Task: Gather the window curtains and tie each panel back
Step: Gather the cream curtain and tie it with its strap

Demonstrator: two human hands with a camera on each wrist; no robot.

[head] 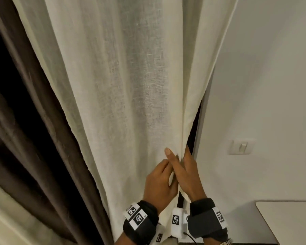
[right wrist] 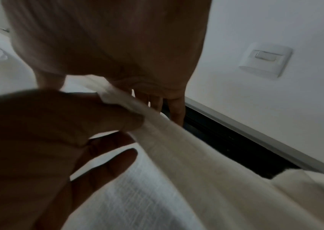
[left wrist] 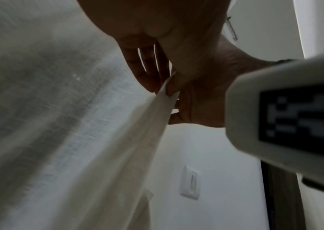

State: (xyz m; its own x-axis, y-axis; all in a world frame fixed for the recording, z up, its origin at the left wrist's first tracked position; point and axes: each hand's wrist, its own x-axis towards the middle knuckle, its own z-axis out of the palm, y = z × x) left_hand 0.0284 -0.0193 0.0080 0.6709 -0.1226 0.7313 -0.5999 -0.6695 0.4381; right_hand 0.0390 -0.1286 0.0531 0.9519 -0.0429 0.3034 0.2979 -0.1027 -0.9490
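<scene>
A cream sheer curtain [head: 127, 85] hangs down the middle, and a dark brown curtain [head: 42, 138] hangs in folds to its left. Both hands meet at the sheer panel's right hem. My left hand [head: 159, 183] pinches the hem between thumb and fingers; the left wrist view shows that pinch [left wrist: 162, 88] on the folded edge of the curtain [left wrist: 58, 124]. Just right of it, my right hand [head: 187, 172] holds the same hem, thumb in front and fingers behind the fabric. In the right wrist view its fingers [right wrist: 174, 112] reach behind the hem of the curtain [right wrist: 177, 186].
A white wall with a light switch [head: 242, 146] stands right of the curtain. A dark window gap [head: 193, 135] shows behind the hem. The corner of a white table [head: 290, 221] sits at lower right.
</scene>
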